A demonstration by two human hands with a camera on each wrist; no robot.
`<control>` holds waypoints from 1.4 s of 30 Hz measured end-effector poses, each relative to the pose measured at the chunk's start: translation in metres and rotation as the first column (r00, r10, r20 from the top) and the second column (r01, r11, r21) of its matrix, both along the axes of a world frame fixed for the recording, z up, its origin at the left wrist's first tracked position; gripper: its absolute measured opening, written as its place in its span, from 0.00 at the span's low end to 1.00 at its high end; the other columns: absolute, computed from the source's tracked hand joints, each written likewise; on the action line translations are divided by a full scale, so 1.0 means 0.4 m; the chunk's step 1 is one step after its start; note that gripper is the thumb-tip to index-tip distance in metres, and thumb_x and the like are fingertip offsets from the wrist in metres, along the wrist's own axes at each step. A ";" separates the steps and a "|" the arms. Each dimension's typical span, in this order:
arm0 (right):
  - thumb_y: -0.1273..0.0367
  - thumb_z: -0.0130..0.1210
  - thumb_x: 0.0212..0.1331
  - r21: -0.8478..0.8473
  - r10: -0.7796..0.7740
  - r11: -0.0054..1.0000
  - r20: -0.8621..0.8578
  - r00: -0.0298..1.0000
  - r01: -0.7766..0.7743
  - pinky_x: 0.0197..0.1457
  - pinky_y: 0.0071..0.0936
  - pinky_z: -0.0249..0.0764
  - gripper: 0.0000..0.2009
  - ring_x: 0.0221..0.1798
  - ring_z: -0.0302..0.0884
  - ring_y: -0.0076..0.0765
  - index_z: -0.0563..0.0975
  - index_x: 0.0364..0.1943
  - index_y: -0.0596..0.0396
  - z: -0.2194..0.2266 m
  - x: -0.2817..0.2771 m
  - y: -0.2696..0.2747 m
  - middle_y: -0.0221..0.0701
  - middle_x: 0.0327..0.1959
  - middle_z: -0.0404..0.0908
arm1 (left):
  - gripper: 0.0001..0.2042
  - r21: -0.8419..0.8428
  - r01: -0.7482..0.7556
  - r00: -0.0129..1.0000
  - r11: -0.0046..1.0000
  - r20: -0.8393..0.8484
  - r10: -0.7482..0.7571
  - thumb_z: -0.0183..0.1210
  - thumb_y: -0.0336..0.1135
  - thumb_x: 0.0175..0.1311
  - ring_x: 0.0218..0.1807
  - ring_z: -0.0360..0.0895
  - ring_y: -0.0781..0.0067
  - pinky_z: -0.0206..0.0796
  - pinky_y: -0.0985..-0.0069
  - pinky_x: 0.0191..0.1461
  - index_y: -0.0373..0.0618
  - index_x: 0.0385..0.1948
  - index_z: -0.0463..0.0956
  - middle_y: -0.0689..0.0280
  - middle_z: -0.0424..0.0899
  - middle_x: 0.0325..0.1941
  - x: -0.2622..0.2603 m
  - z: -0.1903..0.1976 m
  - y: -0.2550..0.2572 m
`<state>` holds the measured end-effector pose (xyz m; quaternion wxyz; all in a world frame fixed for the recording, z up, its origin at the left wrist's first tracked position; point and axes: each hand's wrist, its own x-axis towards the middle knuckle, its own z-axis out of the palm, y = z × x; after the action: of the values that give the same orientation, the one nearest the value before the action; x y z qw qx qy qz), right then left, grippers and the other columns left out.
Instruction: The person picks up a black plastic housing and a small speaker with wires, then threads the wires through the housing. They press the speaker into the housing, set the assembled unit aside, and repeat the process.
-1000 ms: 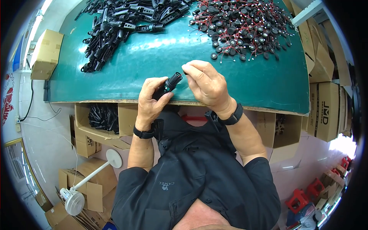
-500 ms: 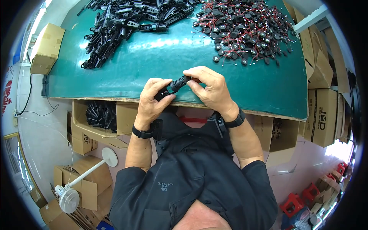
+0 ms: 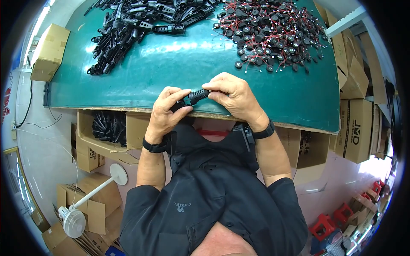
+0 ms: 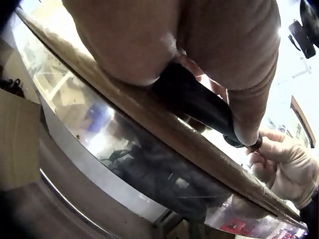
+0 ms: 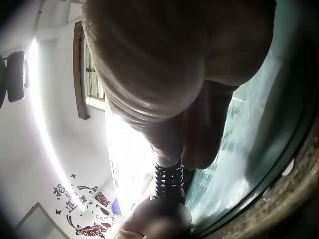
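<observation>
My left hand (image 3: 166, 110) grips a black plastic housing (image 3: 197, 96) with a ribbed, slotted end, close over the table's near edge. At that end, my right hand (image 3: 234, 94) pinches a small black round piece, mostly hidden by the fingertips. The left wrist view shows the housing's smooth dark body (image 4: 194, 97) between left thumb and fingers, the right fingertips right at its far end. In the right wrist view the slotted ribs (image 5: 169, 183) show between both hands.
On the green table (image 3: 145, 89) lie a pile of similar black housings (image 3: 124, 34) at back left and a heap of black round pieces with red wires (image 3: 269, 38) at back right. Open cardboard boxes (image 3: 139, 130) stand under the front edge. A white fan (image 3: 73, 222) is at lower left.
The right hand has brought the small round piece from beside the housing onto its ribbed end. The housing has tipped from slanting upward to lying flatter, pointing right.
</observation>
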<state>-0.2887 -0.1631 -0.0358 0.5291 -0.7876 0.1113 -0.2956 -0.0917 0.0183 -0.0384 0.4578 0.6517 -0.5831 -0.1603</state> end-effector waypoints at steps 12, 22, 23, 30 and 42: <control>0.78 0.70 0.65 0.135 0.034 0.991 -0.061 0.998 -0.025 0.45 0.22 0.79 0.10 0.41 0.83 0.23 0.90 0.49 0.58 -0.024 0.003 0.002 0.29 0.43 0.88 | 0.29 0.020 0.037 0.999 0.999 0.031 -0.038 0.78 0.22 0.51 0.49 0.81 0.62 0.75 0.69 0.54 0.47 0.60 0.87 0.61 0.83 0.48 0.002 -0.001 0.000; 0.76 0.70 0.66 0.102 -0.059 0.993 -0.042 0.997 0.063 0.44 0.21 0.79 0.13 0.40 0.83 0.23 0.89 0.53 0.60 -0.026 -0.004 0.039 0.30 0.44 0.88 | 0.27 0.139 0.103 0.983 0.985 0.137 -0.122 0.77 0.21 0.51 0.49 0.83 0.57 0.76 0.67 0.52 0.46 0.58 0.87 0.58 0.84 0.48 0.059 0.092 -0.004; 0.76 0.70 0.66 0.106 -0.052 0.993 -0.029 0.998 0.055 0.44 0.21 0.79 0.13 0.40 0.83 0.23 0.89 0.53 0.60 -0.025 -0.004 0.044 0.30 0.44 0.88 | 0.27 0.143 0.095 0.982 0.985 0.150 -0.116 0.77 0.21 0.51 0.49 0.83 0.57 0.76 0.67 0.52 0.46 0.58 0.87 0.58 0.84 0.48 0.081 0.125 0.000; 0.74 0.70 0.66 0.064 -0.165 0.984 -0.023 0.986 0.166 0.42 0.24 0.80 0.13 0.38 0.84 0.25 0.88 0.54 0.61 -0.028 -0.015 0.052 0.34 0.44 0.88 | 0.17 0.470 0.023 0.631 0.882 0.678 -0.378 0.74 0.23 0.50 0.47 0.82 0.48 0.76 0.57 0.52 0.42 0.44 0.88 0.57 0.82 0.44 0.212 0.289 -0.077; 0.74 0.70 0.66 0.015 -0.165 0.986 0.029 0.986 0.165 0.42 0.26 0.81 0.12 0.37 0.84 0.27 0.87 0.51 0.62 -0.032 -0.013 0.053 0.36 0.44 0.88 | 0.07 0.678 0.025 0.639 0.735 0.554 -0.534 0.70 0.20 0.49 0.44 0.84 0.45 0.79 0.56 0.51 0.40 0.31 0.85 0.54 0.82 0.39 0.193 0.310 -0.208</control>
<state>-0.2939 -0.1418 -0.0486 0.5094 -0.7677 0.1698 -0.3497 -0.0143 -0.0651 0.0856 -0.0794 0.6656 -0.7277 -0.1452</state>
